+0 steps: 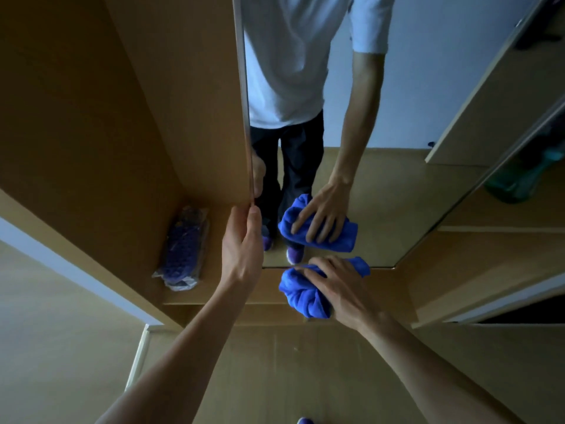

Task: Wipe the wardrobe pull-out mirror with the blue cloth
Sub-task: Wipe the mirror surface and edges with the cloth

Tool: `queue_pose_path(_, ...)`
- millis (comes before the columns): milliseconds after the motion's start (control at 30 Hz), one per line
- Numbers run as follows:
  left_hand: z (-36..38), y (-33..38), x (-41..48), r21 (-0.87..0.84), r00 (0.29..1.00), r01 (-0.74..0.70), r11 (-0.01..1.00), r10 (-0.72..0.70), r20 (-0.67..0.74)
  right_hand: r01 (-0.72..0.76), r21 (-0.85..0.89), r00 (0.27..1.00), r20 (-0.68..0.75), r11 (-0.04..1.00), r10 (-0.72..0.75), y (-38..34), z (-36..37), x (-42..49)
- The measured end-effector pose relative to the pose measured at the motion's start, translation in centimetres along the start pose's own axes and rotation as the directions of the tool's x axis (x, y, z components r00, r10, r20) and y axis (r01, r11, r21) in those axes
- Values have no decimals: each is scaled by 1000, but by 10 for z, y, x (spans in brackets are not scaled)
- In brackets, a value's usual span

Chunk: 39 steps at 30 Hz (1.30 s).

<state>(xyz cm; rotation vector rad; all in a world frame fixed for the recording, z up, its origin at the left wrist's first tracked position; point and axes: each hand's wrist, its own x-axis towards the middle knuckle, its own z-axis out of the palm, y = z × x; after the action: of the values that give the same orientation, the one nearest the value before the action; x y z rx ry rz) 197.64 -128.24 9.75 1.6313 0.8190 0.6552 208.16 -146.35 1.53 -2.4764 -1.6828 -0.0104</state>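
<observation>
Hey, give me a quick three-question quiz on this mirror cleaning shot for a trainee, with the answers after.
1. True or false: the right hand holds the cloth.
2. Where does the left hand grip the mirror? A) top edge B) left edge C) bottom right corner
3. Fill in: the wrapped packet lies on the shelf to the mirror's ____.
Key: 1 true; 2 B; 3 left.

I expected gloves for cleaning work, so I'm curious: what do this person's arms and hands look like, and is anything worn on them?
No gloves. The left hand and right hand are bare, and both forearms are uncovered, with no watch, bracelet or ring that I can see. The mirror reflects a white short sleeve ending above the elbow.
</observation>
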Motion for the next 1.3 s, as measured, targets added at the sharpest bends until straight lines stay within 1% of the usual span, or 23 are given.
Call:
queue_pose_path(167,-13,64,-7,-39,987,-156,987,154,-49,72,-73,991,-111,995,-80,-6,-97,12)
queue_pose_path(300,-24,124,-15,-38,963,-266,963,263,-58,85,-158,967,-226,984,-119,-18,-176,11)
queue_pose_path(367,-30,156,-15,-26,944,-326,945,324,-60,74,-211,957,-260,975,-129,-23,-210,11)
queue_pose_path(567,-40,233,-9,-29,858,-510,860,507,-79,35,-306,922,-356,951,-149,-31,-296,15)
queue_pose_path(667,-43,270,-9,-17,792,-606,795,601,-110,27,-334,875,-447,942,-184,-34,-341,20)
queue_pose_path(733,-43,295,-4,-10,766,-636,771,630,-128,34,-366,827,-512,930,-232,-36,-370,24)
queue_pose_path(833,-45,333,4,40,746,-649,760,645,-168,10,-428,755,-589,904,-287,-37,-414,28)
queue_pose_path(933,-51,374,11,77,729,-655,751,656,-195,-16,-482,667,-658,876,-349,-37,-459,31)
queue_pose_path(1033,-56,412,13,94,679,-692,716,690,-250,-46,-547,584,-693,836,-422,-34,-504,35)
queue_pose_path(1133,-56,447,13,136,633,-717,684,720,-286,-113,-569,553,-717,815,-424,-29,-546,39)
queue_pose_path(1200,-56,468,14,154,630,-711,686,719,-294,-157,-569,541,-734,807,-411,-27,-570,41)
queue_pose_path(1300,-57,497,20,170,608,-721,671,731,-309,-208,-591,551,-729,780,-406,-25,-602,41)
